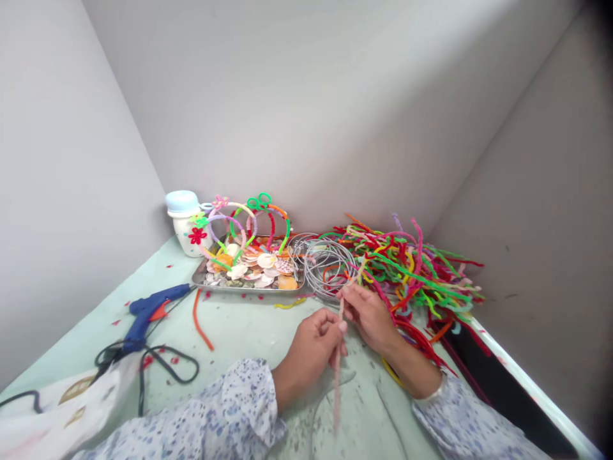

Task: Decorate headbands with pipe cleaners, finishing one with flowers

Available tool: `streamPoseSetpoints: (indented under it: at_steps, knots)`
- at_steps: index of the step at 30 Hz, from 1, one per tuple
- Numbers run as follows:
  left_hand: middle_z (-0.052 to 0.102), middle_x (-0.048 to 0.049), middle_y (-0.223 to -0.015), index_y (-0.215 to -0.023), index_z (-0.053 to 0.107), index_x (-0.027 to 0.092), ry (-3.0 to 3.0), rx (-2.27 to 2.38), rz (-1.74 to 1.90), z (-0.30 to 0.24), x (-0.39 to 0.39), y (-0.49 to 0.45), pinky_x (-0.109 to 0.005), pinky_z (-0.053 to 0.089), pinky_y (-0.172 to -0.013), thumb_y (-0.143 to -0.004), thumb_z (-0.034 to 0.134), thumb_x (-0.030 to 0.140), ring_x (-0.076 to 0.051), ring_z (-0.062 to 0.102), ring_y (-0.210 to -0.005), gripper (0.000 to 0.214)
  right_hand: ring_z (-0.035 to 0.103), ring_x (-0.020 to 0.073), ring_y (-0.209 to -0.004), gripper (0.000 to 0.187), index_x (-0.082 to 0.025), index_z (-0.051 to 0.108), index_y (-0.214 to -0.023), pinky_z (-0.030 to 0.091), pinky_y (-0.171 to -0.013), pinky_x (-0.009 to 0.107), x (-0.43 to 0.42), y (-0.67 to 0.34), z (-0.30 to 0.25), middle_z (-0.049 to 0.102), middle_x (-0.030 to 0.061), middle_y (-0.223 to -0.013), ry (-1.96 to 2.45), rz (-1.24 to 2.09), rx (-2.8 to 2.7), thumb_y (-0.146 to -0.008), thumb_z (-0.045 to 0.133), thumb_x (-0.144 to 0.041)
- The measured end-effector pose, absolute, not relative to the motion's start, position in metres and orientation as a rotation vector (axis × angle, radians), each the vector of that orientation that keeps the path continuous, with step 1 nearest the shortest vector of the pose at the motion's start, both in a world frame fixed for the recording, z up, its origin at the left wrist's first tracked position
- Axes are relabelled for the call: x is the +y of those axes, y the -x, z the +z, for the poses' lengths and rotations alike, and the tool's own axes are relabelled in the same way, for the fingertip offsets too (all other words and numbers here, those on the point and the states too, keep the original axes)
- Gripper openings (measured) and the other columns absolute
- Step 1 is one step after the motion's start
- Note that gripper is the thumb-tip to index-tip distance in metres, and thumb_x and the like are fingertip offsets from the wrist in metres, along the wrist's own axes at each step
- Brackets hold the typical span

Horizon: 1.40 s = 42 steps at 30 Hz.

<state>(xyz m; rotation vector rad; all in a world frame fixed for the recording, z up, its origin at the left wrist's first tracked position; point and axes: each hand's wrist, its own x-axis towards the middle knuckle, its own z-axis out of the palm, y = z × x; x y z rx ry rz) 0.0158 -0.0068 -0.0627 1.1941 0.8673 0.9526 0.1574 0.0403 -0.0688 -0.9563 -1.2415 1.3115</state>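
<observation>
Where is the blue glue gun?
In the head view, the blue glue gun lies left on the table, near the metal shell tray.

Hot glue gun [148,313] left of metal tray [249,289]; shells [253,265] in tray; pipe cleaner heap [407,271] right.

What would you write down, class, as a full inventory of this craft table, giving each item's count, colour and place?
plastic jar: 1, white with pale blue lid, back left corner
pipe-cleaner hoops: several, multicoloured, standing at the tray's back
metal tray: 1, silver, back of table
seashells: many, cream and orange, in the tray
wire rings: a bundle, silver, right of the tray
pipe-cleaner heap: many, mixed colours, back right
hot glue gun: 1, blue with orange trigger, left side
black cord: 1, below the glue gun
orange pipe cleaner: 1, left of centre
yellow pipe cleaner: 1, just before the tray
white printed cloth: 1, front left corner
pink pipe cleaner: 1, held upright in both hands
left hand: 1, gripping the pink pipe cleaner
right hand: 1, pinching its upper end
sleeves: 2, white with blue speckles, on the forearms
</observation>
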Motion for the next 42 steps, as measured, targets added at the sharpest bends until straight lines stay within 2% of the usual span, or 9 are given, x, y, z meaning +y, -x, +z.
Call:
streamPoseSetpoints:
  at_steps: [4,11,22,27,31,35,42]
  knots:
    - [0.055,0.0031,-0.055,-0.085,0.053,0.016,-1.216,0.882,0.997,-0.0651,-0.0040,-0.0149,-0.018,0.035,-0.042,-0.084,0.053,0.042,-0.007,0.042,-0.041,0.027,0.038,0.0100,-0.046,0.028,-0.018,0.065,-0.075,0.028,-0.046,0.024,0.0379,-0.1564,-0.0709,0.048,-0.0038,-0.053,0.994,1.309,-1.329,-0.080,0.061,-0.046]
    - [0.052,0.0049,-0.050,-0.081,0.053,0.016,-1.235,0.936,0.986,-0.0664,-0.0025,-0.0164,-0.018,0.031,-0.038,-0.083,0.053,0.042,-0.006,0.038,-0.036,0.026,0.039,0.0091,-0.046,0.030,-0.018,0.065,-0.081,0.028,-0.044,0.023,0.0410,-0.1561,-0.0665,0.048,-0.0028,-0.056,0.909,1.280,-1.159,-0.083,0.056,-0.046]
    - [0.050,0.0061,-0.045,-0.074,0.050,0.018,-1.303,0.971,0.925,-0.0673,-0.0045,-0.0180,-0.017,0.028,-0.036,-0.082,0.053,0.040,-0.006,0.035,-0.033,0.023,0.037,0.0066,-0.042,0.031,-0.017,0.063,-0.071,0.024,-0.040,0.021,0.0438,-0.1582,-0.0655,0.046,-0.0038,-0.054,0.919,1.248,-1.009,-0.080,0.061,-0.046]
    - [0.052,0.0054,-0.049,-0.078,0.050,0.018,-1.207,0.969,0.960,-0.0645,-0.0051,-0.0172,-0.017,0.030,-0.037,-0.082,0.054,0.042,-0.006,0.037,-0.034,0.024,0.039,0.0082,-0.044,0.031,-0.017,0.064,-0.081,0.025,-0.042,0.022,0.0450,-0.1596,-0.0642,0.048,-0.0029,-0.058,0.875,1.259,-1.032,-0.081,0.059,-0.047]
    - [0.056,0.0030,-0.057,-0.084,0.053,0.017,-1.230,0.899,0.979,-0.0595,-0.0060,-0.0156,-0.018,0.034,-0.040,-0.081,0.055,0.046,-0.006,0.044,-0.039,0.029,0.040,0.0088,-0.044,0.033,-0.017,0.065,-0.080,0.028,-0.043,0.022,0.0400,-0.1583,-0.0648,0.050,-0.0023,-0.057,0.903,1.311,-1.120,-0.081,0.058,-0.049]
    - [0.052,0.0050,-0.051,-0.083,0.054,0.016,-1.211,0.906,1.026,-0.0596,-0.0054,-0.0148,-0.017,0.028,-0.036,-0.084,0.049,0.050,-0.005,0.037,-0.035,0.034,0.042,0.0093,-0.046,0.030,-0.018,0.066,-0.080,0.031,-0.046,0.023,0.0363,-0.1561,-0.0648,0.052,-0.0024,-0.056,0.911,1.358,-1.245,-0.081,0.059,-0.047]
    - [0.046,0.0071,-0.042,-0.088,0.058,0.016,-1.196,1.001,0.979,-0.0642,-0.0035,-0.0134,-0.017,0.021,-0.033,-0.085,0.047,0.045,-0.006,0.030,-0.030,0.032,0.037,0.0068,-0.044,0.024,-0.019,0.065,-0.085,0.025,-0.041,0.022,0.0448,-0.1600,-0.0630,0.048,-0.0035,-0.062,0.799,1.248,-1.023,-0.082,0.058,-0.042]
